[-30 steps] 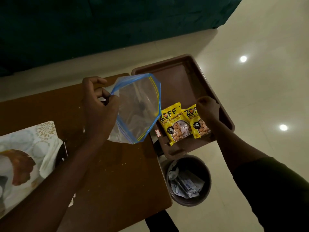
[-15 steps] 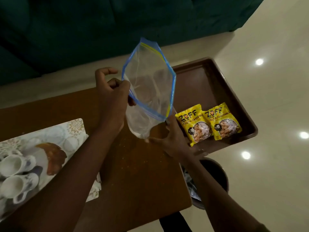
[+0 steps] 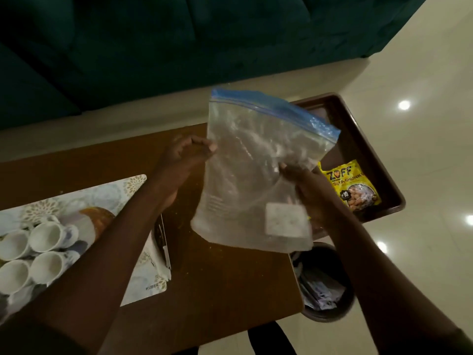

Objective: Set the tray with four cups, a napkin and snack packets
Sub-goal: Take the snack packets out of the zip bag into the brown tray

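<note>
I hold a clear zip bag (image 3: 245, 160) with a blue seal upright over the brown table (image 3: 220, 272). My left hand (image 3: 186, 155) pinches its left edge and my right hand (image 3: 304, 185) grips its right side. Behind the bag, a brown tray (image 3: 368, 155) sits at the table's right end, with a yellow snack packet (image 3: 353, 185) showing in it; a second packet is hidden by the bag. Several white cups (image 3: 33, 249) lie together on a floral mat (image 3: 133, 190) at the left.
A dark round bin (image 3: 325, 285) with paper waste stands on the pale floor below the tray. A dark green sofa (image 3: 179, 42) runs along the far side of the table. A thin dark object (image 3: 161, 237) lies at the mat's right edge.
The bag's mouth was spread open; now it is flat and upright, held on both sides. My right hand left the packets in the tray and took the bag. The view shifted left, revealing the cups.
</note>
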